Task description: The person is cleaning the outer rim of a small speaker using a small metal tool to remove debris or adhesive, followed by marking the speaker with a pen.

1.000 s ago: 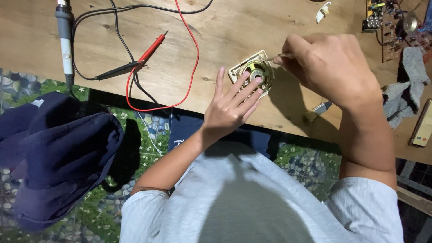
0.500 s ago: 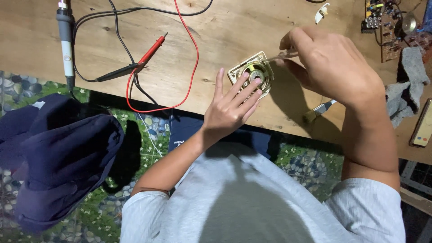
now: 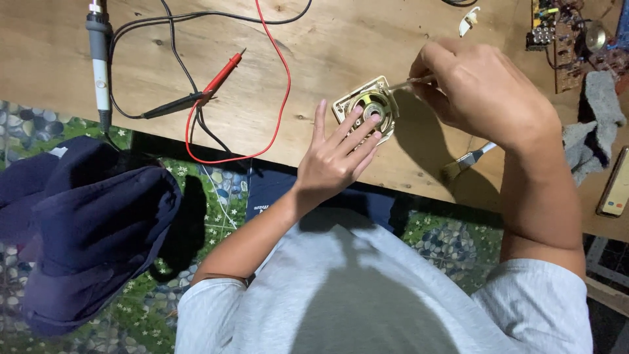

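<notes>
A small square-framed speaker [image 3: 367, 105] lies magnet-up on the wooden table [image 3: 314, 52]. My left hand [image 3: 337, 157] rests flat with its fingertips spread on the speaker's near edge, pinning it down. My right hand [image 3: 485, 88] is closed around a thin clear-handled tool [image 3: 409, 83] whose tip points at the speaker's right rim.
Red and black meter probes [image 3: 196, 98] with looping leads lie at left, beside a grey soldering iron [image 3: 99, 59]. A small brush [image 3: 468, 160] sits near the front edge under my right forearm. A circuit board [image 3: 563, 33], grey rag [image 3: 593, 124] and dark blue cloth [image 3: 85, 216] surround.
My right hand has shifted slightly, keeping the thin tool at the speaker's rim. The left hand stays pressed on the speaker.
</notes>
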